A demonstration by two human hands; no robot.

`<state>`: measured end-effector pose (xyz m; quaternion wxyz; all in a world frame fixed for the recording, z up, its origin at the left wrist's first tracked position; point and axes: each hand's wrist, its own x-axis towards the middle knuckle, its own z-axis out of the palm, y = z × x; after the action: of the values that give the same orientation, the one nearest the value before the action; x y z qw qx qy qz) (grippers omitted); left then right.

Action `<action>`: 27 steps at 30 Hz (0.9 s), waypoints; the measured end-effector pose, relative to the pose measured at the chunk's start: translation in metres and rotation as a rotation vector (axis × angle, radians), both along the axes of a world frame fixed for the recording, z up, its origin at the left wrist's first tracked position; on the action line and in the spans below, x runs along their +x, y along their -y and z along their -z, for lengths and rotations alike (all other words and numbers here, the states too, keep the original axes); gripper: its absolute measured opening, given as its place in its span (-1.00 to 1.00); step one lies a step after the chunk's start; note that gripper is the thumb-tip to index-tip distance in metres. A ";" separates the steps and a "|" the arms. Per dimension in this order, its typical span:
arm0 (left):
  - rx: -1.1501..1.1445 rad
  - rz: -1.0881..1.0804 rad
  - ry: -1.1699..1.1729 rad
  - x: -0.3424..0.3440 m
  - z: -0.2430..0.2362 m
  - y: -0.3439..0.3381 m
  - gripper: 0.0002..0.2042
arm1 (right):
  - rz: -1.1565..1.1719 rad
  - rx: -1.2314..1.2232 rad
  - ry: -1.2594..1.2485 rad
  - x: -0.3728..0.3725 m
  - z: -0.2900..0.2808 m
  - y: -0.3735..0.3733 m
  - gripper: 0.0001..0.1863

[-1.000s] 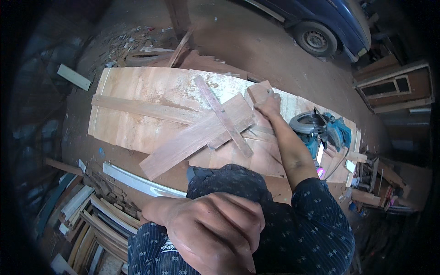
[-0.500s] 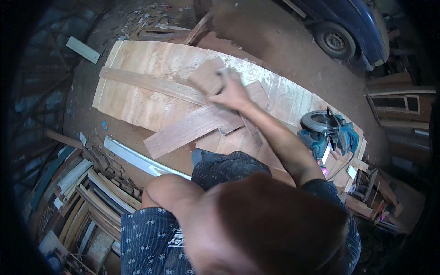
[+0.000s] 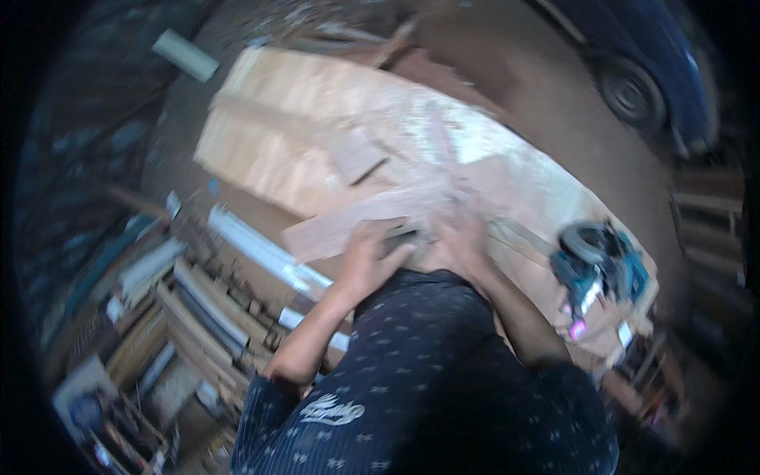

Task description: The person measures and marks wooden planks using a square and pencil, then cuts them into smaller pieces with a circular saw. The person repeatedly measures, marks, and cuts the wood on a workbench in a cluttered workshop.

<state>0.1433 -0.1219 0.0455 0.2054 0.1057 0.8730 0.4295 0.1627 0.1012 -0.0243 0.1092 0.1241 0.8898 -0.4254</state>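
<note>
My left hand [image 3: 368,260] is at the near edge of a long wooden board [image 3: 340,223], its thumb and fingers apart with a gap between them. A small dark patch shows in that gap, too blurred to name. My right hand [image 3: 461,236] is just to the right, over the right end of the same board. Motion smears its fingers, so any hold is hidden. Beyond the hands, a short piece of wood [image 3: 358,155] lies on the pale plywood-like worktop [image 3: 269,83]. Another flat piece of wood [image 3: 495,178] rests to the right.
A teal circular saw [image 3: 598,261] stands at the worktop's right end. A long wooden strip [image 3: 269,119] lies across the far left of the top. Stacked timber [image 3: 206,317] and a white length [image 3: 257,247] are at the left. A blue vehicle [image 3: 657,63] stands at the far right.
My right hand has let go of the short piece of wood and come nearer my body. My left hand has come into view beside the long board. The whole view has shifted and blurred.
</note>
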 end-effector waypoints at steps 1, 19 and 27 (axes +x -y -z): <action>-0.077 0.064 -0.113 0.002 0.021 0.002 -0.39 | 0.010 0.272 0.007 0.020 0.007 -0.013 -0.24; -0.280 0.250 -0.336 -0.076 0.116 -0.082 0.19 | 0.508 0.189 -0.404 0.076 0.025 -0.106 -0.35; 0.228 -0.452 -0.039 -0.163 -0.022 -0.034 -0.06 | 0.741 -0.123 -0.466 0.100 -0.006 -0.110 -0.35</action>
<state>-0.0197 -0.0875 0.0678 0.0740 -0.0614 0.8243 0.5579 0.2628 0.2114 -0.0181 -0.2471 0.3289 0.7591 -0.5045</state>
